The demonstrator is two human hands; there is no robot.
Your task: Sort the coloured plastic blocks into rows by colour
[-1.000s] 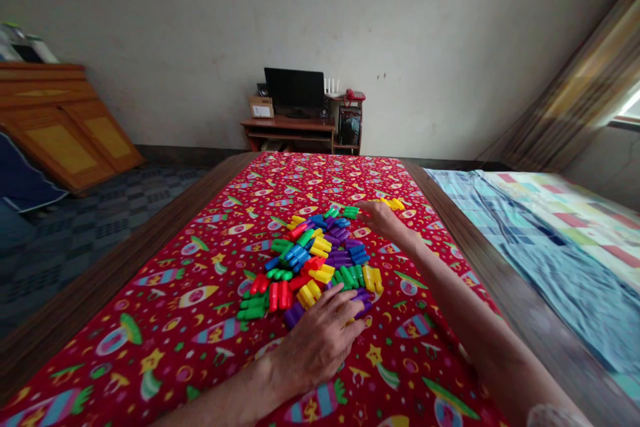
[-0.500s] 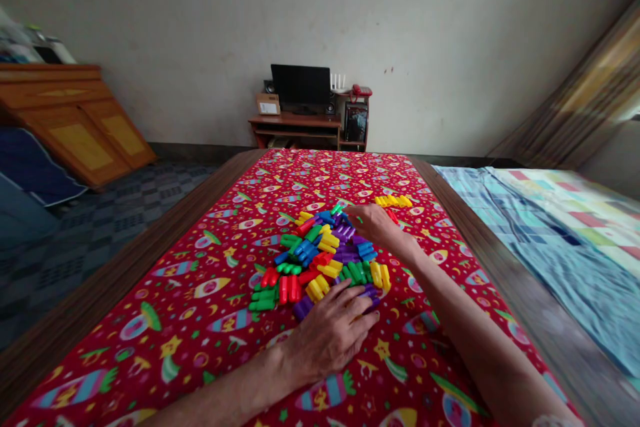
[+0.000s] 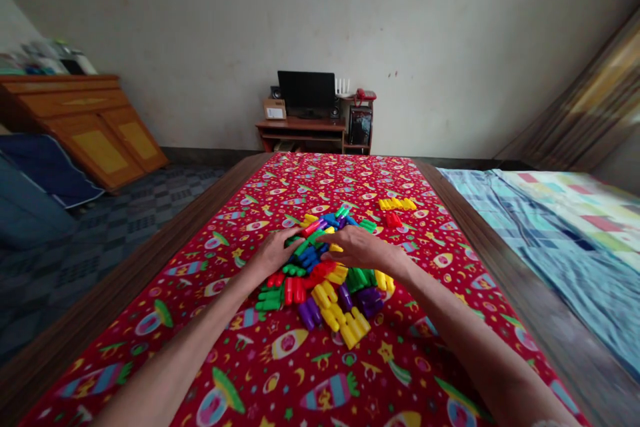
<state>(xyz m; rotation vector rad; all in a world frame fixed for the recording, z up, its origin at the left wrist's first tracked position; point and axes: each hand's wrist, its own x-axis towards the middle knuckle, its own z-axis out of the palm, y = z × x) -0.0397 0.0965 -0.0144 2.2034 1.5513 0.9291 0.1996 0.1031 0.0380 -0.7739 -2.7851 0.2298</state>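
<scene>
A heap of plastic toy blocks (image 3: pixel 320 273) in red, green, blue, yellow and purple lies on the red patterned cloth (image 3: pixel 270 380). At the heap's left side is my left hand (image 3: pixel 276 250), its fingers reaching over the green blocks (image 3: pixel 300 247), apart from each other. My right hand (image 3: pixel 363 247) stretches across from the right, fingers spread above the middle of the heap. It covers some purple and blue blocks. Yellow blocks (image 3: pixel 355 327) lie at the near edge beside a purple block (image 3: pixel 310 313). Neither hand clearly grips a block.
Beyond the heap sit a joined row of yellow blocks (image 3: pixel 397 204) and a red block (image 3: pixel 393 220). Dark wooden table edges (image 3: pixel 200 213) flank the cloth. A bed with a blue sheet (image 3: pixel 550 267) stands right. A desk with a monitor (image 3: pixel 306 91) is against the wall.
My left hand has moved from the near edge up to the heap's left side, uncovering yellow and purple blocks. My right hand has come left and nearer, over the heap's middle.
</scene>
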